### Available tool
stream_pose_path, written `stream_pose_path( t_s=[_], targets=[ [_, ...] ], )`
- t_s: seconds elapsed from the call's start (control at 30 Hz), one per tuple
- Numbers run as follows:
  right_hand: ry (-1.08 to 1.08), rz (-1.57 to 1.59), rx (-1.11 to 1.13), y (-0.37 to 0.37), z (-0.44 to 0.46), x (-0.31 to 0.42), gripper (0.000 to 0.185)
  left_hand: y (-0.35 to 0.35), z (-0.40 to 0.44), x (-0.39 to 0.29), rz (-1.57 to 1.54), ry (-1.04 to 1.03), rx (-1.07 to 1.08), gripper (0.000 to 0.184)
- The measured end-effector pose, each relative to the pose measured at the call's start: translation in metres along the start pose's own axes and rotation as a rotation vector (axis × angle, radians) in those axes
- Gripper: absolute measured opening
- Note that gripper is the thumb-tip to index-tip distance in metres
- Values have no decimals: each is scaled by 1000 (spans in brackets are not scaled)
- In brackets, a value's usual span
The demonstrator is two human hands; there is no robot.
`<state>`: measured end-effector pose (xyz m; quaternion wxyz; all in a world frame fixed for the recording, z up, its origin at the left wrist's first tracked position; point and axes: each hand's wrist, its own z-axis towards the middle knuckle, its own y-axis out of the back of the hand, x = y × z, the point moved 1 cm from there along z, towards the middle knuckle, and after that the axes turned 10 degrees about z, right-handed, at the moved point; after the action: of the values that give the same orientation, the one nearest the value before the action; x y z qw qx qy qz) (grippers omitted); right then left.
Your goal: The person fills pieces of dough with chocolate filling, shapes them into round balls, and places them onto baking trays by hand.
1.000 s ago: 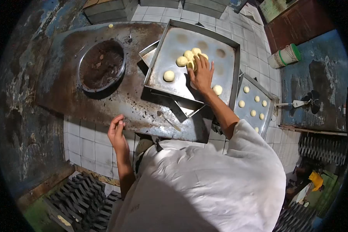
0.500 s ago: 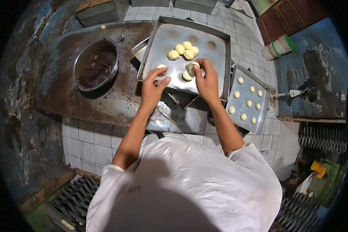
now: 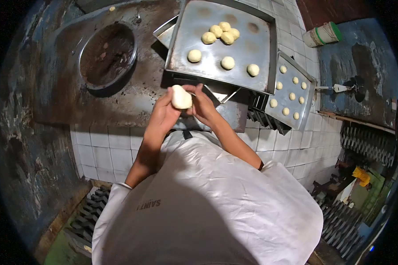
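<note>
A pale, smooth piece of dough (image 3: 181,98) is held up between my hands, in front of the tray's near edge. My left hand (image 3: 162,112) cups it from the left, with the fingers curled behind it. From the right, my right hand (image 3: 204,108) closes against it, its fingers partly hidden by the dough. Beyond them lies a deep metal tray (image 3: 199,15). Three separate dough balls, a left one (image 3: 194,55), a middle one (image 3: 227,63) and a right one (image 3: 253,70), form a row near its front, and several more (image 3: 216,31) cluster behind.
At left on the stained metal table (image 3: 57,97) stands a large metal bowl (image 3: 132,66) with dark residue. A lower tray (image 3: 276,106) at right carries several spaced dough balls. A white bucket (image 3: 314,38) with a green rim is at the upper right.
Both hands have drawn back from the tray toward my body, bringing one piece of dough along. My left hand has left the ball it was at. The view has shifted, with the tray higher now.
</note>
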<state>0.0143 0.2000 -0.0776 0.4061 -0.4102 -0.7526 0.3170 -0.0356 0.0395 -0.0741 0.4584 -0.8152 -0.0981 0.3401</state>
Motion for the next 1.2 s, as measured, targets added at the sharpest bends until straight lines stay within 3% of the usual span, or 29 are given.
stream_pose_path(
  t_s=[0.03,0.07,0.1,0.13,0.17,0.2,0.23,0.27,0.33,0.4,0.47,0.6,0.67,0.77,0.8,0.87,1.0,1.07,1.1,1.13,1.2],
  targets=[
    [-113,-55,-59,17,3,-11,49,-13,-21,-21,31,-66,-113,49],
    [78,-410,-166,32,9,-28,52,-3,-30,-34,18,-84,-120,49],
    [195,-1299,-333,43,5,-29,51,12,-41,-52,-99,-140,-199,54],
    [544,-1879,-353,77,5,-44,44,29,-54,-70,-219,-201,-280,60],
    [404,-2042,-405,91,6,-49,37,51,-65,-80,-175,-257,-294,52],
    [471,-2210,-477,157,22,-64,35,69,-71,-86,-196,-300,-315,52],
    [479,-2259,-433,140,14,-62,29,88,-79,-93,-61,-319,-441,41],
    [393,-2261,-406,115,12,-59,27,107,-89,-102,74,-323,-571,30],
    [403,-2056,-273,62,17,-51,34,137,-109,-123,39,-340,-683,26],
    [271,-1912,-227,9,42,-46,44,164,-121,-137,1,-308,-847,20],
    [489,-1914,-48,-78,83,-52,36,184,-128,-150,-114,-323,-907,20],
    [487,-2157,116,-198,207,-88,24,208,-136,-182,-228,-322,-996,23],
    [599,-2276,249,-199,278,-112,27,217,-139,-198,-242,-320,-990,23],
    [466,-2496,306,-207,339,-140,26,238,-150,-208,-224,-369,-985,26],
    [326,-2514,217,-197,358,-148,26,243,-155,-210,-233,-386,-997,28],
    [366,-2477,352,-187,368,-153,22,249,-166,-212,-255,-432,-986,28],
    [304,-2402,312,-153,396,-160,19,245,-174,-216,-332,-555,-891,26],
    [183,-2167,542,-134,410,-147,15,240,-172,-215,-332,-573,-866,26],
    [135,-1870,667,-140,403,-137,12,236,-170,-216,-331,-584,-837,26],
    [149,-1868,665,-155,389,-127,12,231,-168,-216,-320,-589,-830,26],
    [-445,-1285,268,-201,339,-106,11,216,-159,-216,-291,-610,-779,28]
  ],
)
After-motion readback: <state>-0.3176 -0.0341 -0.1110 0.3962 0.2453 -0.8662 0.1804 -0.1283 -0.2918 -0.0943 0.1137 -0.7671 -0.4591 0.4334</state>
